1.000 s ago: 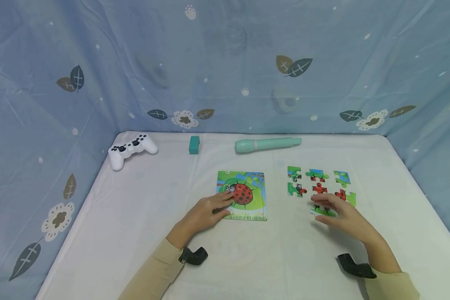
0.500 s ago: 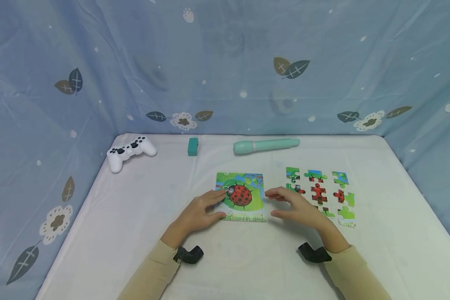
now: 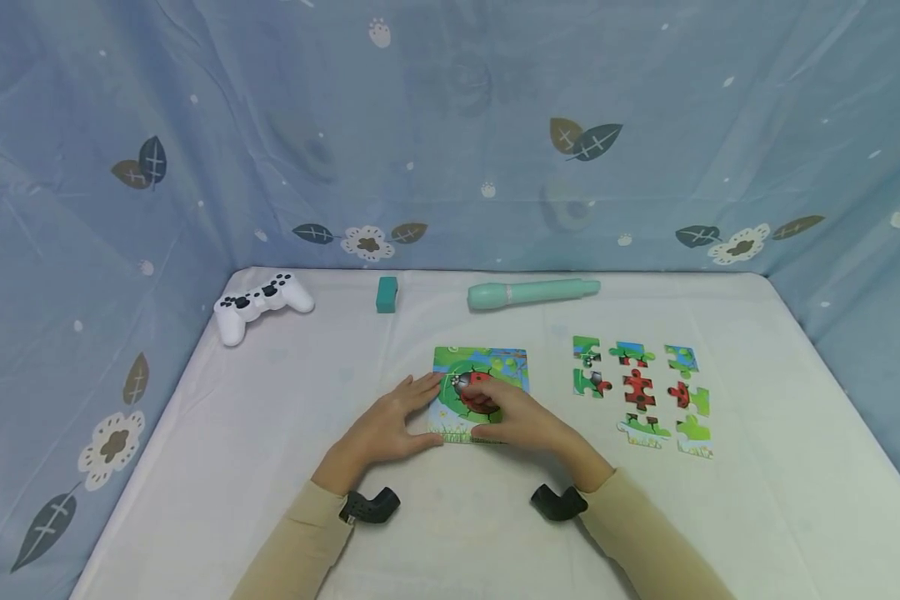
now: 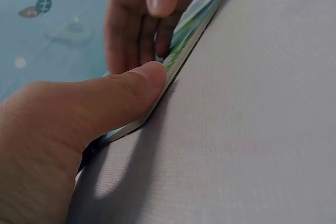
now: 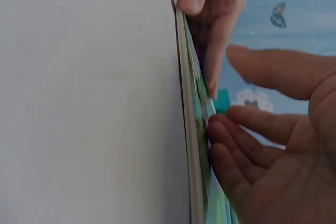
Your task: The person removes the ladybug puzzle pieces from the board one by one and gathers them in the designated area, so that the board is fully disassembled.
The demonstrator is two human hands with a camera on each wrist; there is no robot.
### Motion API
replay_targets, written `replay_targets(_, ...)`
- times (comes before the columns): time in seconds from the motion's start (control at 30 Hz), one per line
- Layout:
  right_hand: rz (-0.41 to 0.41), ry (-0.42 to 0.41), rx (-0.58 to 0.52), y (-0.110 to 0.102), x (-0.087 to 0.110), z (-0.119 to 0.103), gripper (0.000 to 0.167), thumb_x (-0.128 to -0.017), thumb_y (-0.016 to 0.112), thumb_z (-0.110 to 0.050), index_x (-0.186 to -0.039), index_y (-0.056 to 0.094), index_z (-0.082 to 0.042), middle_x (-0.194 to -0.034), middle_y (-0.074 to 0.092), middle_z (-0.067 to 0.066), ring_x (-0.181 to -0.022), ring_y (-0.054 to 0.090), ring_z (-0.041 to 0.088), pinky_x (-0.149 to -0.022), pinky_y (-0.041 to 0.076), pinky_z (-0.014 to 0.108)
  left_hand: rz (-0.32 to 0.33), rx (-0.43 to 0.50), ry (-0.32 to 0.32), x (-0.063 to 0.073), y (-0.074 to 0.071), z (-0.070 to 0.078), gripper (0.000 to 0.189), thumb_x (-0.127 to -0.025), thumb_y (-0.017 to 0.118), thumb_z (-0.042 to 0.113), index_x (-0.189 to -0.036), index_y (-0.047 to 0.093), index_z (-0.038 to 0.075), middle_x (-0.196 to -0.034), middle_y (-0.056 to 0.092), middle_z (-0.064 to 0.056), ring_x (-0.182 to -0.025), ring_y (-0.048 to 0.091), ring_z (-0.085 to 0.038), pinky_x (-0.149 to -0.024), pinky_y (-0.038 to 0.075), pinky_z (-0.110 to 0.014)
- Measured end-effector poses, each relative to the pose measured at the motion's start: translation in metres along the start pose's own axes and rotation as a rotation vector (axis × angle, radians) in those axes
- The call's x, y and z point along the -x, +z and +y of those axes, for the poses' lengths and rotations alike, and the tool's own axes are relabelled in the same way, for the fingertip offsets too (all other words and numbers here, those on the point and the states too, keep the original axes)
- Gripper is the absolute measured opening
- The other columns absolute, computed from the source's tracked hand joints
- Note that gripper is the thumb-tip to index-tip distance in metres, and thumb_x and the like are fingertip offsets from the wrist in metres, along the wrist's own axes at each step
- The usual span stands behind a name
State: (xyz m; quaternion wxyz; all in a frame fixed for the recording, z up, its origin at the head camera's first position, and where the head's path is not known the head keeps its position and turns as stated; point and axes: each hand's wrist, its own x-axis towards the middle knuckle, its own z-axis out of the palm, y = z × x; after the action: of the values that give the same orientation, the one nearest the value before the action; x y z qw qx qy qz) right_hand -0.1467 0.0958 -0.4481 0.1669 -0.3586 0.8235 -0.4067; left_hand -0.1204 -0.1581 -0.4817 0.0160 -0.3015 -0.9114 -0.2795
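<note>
A square ladybug puzzle board (image 3: 508, 362) lies on the white table in the head view. My left hand (image 3: 387, 423) steadies its left side, fingertips on the side edge and the thumb at the near left corner. In the left wrist view that thumb presses the near edge of the board (image 4: 184, 45). Over the board's right half is my right hand (image 3: 531, 422), fingers bent a little, covering part of the ladybug. The right wrist view shows the thumb apart from the fingers (image 5: 231, 171), whose tips are at the board's surface, with nothing between them.
Several loose puzzle pieces (image 3: 638, 389) lie in rows to the right of the board. Along the back are a white game controller (image 3: 264, 303), a small teal block (image 3: 387, 295) and a mint-green microphone-shaped object (image 3: 534, 293). A blue patterned cloth (image 3: 450, 133) rises behind the table.
My right hand has moved left from the loose pieces to over the board. My left hand has shifted slightly left, its fingertips drawing back from the picture to the board's left edge.
</note>
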Motion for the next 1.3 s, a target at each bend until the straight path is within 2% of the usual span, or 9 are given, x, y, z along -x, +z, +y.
replay_targets(0.13,0.028,0.011,0.083,0.010,-0.009,-0.004,0.056,-0.082,0.074,-0.016,-0.131,0.051,0.002,-0.117,0.053,0.011,-0.103,0.052,0.021,-0.090,0.050,0.035,0.010,0.007,0.022,0.000,0.000,-0.001,0.078,-0.080,0.072,0.045,-0.138,0.046,0.000,-0.150,0.038,-0.007,-0.139,0.035,-0.022,-0.117,0.026,-0.042)
replay_targets(0.2,0.043,0.027,0.144,0.015,-0.012,-0.005,0.057,-0.082,0.075,-0.018,-0.131,0.052,0.000,-0.119,0.050,0.012,-0.108,0.049,0.023,-0.093,0.047,0.040,0.015,0.011,0.029,0.000,0.000,-0.001,0.078,-0.080,0.072,0.045,-0.138,0.046,-0.001,-0.150,0.039,-0.007,-0.139,0.036,-0.022,-0.117,0.026,-0.042)
replay_targets(0.3,0.060,0.045,0.173,0.021,-0.013,-0.006,0.058,-0.081,0.075,-0.019,-0.131,0.052,-0.001,-0.126,0.045,0.016,-0.116,0.044,0.028,-0.098,0.043,0.045,0.018,0.012,0.029,0.000,0.000,-0.001,0.078,-0.080,0.073,0.044,-0.138,0.047,0.000,-0.150,0.039,-0.008,-0.138,0.037,-0.022,-0.117,0.027,-0.042)
replay_targets(0.43,0.079,0.054,0.146,0.023,-0.013,-0.005,0.056,-0.081,0.075,-0.018,-0.129,0.053,-0.003,-0.123,0.046,0.014,-0.113,0.044,0.026,-0.097,0.044,0.044,0.017,0.015,0.010,0.000,-0.001,0.001,0.078,-0.079,0.073,0.046,-0.138,0.047,0.001,-0.149,0.040,-0.006,-0.138,0.037,-0.021,-0.115,0.031,-0.041)
replay_targets(0.63,0.094,0.012,0.091,0.023,-0.012,-0.003,0.054,-0.081,0.075,-0.016,-0.127,0.051,-0.003,-0.114,0.054,0.008,-0.104,0.048,0.021,-0.090,0.046,0.040,0.022,0.013,0.013,-0.001,-0.002,0.002,0.079,-0.079,0.073,0.047,-0.138,0.048,0.001,-0.149,0.041,-0.005,-0.137,0.039,-0.023,-0.112,0.035,-0.042)
replay_targets(0.73,0.088,0.007,0.071,0.023,-0.012,-0.002,0.056,-0.081,0.075,-0.016,-0.129,0.050,-0.003,-0.116,0.056,0.007,-0.104,0.051,0.020,-0.091,0.047,0.038,0.036,0.014,0.017,0.000,-0.002,0.002,0.079,-0.078,0.074,0.045,-0.137,0.048,0.001,-0.148,0.041,-0.006,-0.136,0.040,-0.025,-0.111,0.037,-0.044)
replay_targets(0.97,0.078,0.013,0.102,0.022,-0.012,-0.002,0.055,-0.083,0.074,-0.018,-0.131,0.051,-0.003,-0.117,0.057,0.007,-0.102,0.051,0.018,-0.089,0.048,0.037,0.020,0.010,0.007,0.002,0.002,-0.001,0.079,-0.080,0.072,0.048,-0.139,0.046,0.003,-0.150,0.039,-0.004,-0.137,0.039,-0.025,-0.111,0.036,-0.044)
replay_targets(1.17,0.096,-0.018,0.115,0.021,-0.013,0.000,0.053,-0.085,0.072,-0.020,-0.131,0.051,-0.004,-0.115,0.058,0.007,-0.099,0.051,0.017,-0.086,0.048,0.037,0.040,0.027,0.025,0.001,-0.002,0.000,0.078,-0.078,0.075,0.043,-0.138,0.048,0.001,-0.149,0.041,-0.006,-0.136,0.040,-0.028,-0.111,0.037,-0.047)
replay_targets(1.3,0.099,-0.022,0.119,0.021,-0.014,0.002,0.053,-0.085,0.072,-0.020,-0.131,0.052,-0.004,-0.111,0.057,0.006,-0.094,0.050,0.015,-0.082,0.048,0.034,0.021,0.028,0.014,0.000,-0.003,0.001,0.079,-0.079,0.073,0.045,-0.139,0.046,0.001,-0.150,0.040,-0.005,-0.137,0.038,-0.026,-0.112,0.035,-0.045)
